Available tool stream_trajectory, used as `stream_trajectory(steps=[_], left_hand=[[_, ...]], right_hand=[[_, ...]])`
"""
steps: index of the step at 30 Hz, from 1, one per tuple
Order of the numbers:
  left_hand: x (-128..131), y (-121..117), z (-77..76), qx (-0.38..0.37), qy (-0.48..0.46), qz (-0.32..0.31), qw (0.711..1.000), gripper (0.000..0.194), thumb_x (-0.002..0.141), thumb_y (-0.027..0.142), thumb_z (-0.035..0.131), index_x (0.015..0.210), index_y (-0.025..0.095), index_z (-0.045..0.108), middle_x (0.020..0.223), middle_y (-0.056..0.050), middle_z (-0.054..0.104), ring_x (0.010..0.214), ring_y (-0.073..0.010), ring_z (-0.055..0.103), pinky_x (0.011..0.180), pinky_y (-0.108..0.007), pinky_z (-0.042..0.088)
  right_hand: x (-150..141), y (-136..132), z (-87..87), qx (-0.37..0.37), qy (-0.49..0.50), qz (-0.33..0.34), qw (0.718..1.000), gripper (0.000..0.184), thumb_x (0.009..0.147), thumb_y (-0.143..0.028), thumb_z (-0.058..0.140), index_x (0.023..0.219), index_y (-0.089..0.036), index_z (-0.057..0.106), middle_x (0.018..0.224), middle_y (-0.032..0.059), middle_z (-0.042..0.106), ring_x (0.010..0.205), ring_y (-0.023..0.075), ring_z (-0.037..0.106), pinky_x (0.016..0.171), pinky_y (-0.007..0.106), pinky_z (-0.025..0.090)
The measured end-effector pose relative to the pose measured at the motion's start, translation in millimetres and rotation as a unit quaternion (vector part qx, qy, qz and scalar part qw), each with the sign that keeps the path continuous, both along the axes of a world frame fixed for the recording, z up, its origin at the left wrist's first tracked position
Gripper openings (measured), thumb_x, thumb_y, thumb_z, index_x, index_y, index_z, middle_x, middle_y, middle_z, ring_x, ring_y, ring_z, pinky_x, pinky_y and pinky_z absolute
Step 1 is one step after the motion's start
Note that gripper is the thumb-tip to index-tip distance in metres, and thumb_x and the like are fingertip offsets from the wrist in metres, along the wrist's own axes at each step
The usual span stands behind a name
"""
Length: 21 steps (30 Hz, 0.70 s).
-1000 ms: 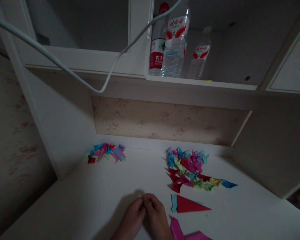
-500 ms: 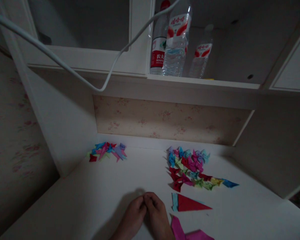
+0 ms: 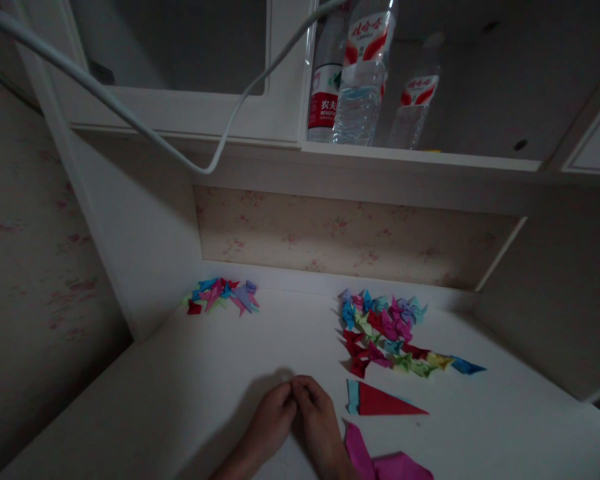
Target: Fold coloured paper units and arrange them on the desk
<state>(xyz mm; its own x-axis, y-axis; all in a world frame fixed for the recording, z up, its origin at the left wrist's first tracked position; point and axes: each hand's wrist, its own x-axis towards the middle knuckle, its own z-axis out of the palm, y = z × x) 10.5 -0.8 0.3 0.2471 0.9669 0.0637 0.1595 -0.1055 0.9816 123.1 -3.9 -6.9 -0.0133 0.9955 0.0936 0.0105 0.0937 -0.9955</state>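
My left hand and my right hand meet low in the middle of the view, above the white desk. Their fingers are closed and pressed together at the tips; whatever they pinch, if anything, is hidden behind them. Just right of my right hand lies a red folded paper triangle with a light blue folded strip at its wide end. Nearer to me, a magenta folded paper lies partly behind my right wrist and is cut off by the bottom edge.
Several colourful folded paper pieces are heaped at the back right of the desk, and a smaller pile sits at the back left. Overhead, plastic bottles stand on a cabinet shelf. A white cable hangs across the upper left.
The camera view has shifted slightly, so the whole scene sits a little differently. My hands stay pressed together in nearly the same pose.
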Motion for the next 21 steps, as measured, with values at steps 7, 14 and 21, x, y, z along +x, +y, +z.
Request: stream_trajectory(steps=[7, 14, 21], left_hand=[[-0.3, 0.8, -3.0, 0.004, 0.003, -0.002, 1.0, 0.033, 0.08, 0.018, 0.044, 0.103, 0.014, 0.068, 0.101, -0.01, 0.071, 0.098, -0.0231, 0.062, 0.089, -0.031, 0.046], [-0.4, -0.4, -1.0, 0.014, 0.018, -0.012, 1.0, 0.031, 0.079, 0.015, 0.043, 0.096, 0.014, 0.069, 0.094, -0.008, 0.072, 0.091, -0.021, 0.063, 0.083, -0.028, 0.046], [-27.1, 27.8, 13.3, 0.109, 0.26, 0.051, 0.958, 0.027, 0.085, 0.023, 0.041, 0.075, 0.018, 0.065, 0.069, -0.002, 0.068, 0.065, -0.015, 0.061, 0.058, -0.021, 0.038]], right_hand=[[-1.2, 0.8, -4.1, -0.002, 0.0, -0.016, 1.0, 0.029, 0.083, -0.044, 0.055, 0.082, -0.018, 0.069, 0.079, 0.004, 0.07, 0.078, 0.0206, 0.062, 0.073, 0.028, 0.046], [0.8, -0.3, -3.4, -0.006, 0.01, 0.002, 1.0, 0.03, 0.084, -0.044, 0.053, 0.084, -0.019, 0.069, 0.081, 0.0037, 0.069, 0.081, 0.021, 0.061, 0.075, 0.028, 0.045], [-1.1, 1.9, -5.2, -0.005, -0.008, 0.014, 1.0, 0.033, 0.085, -0.048, 0.053, 0.09, -0.019, 0.069, 0.088, 0.0048, 0.069, 0.084, 0.0212, 0.059, 0.075, 0.028, 0.044]])
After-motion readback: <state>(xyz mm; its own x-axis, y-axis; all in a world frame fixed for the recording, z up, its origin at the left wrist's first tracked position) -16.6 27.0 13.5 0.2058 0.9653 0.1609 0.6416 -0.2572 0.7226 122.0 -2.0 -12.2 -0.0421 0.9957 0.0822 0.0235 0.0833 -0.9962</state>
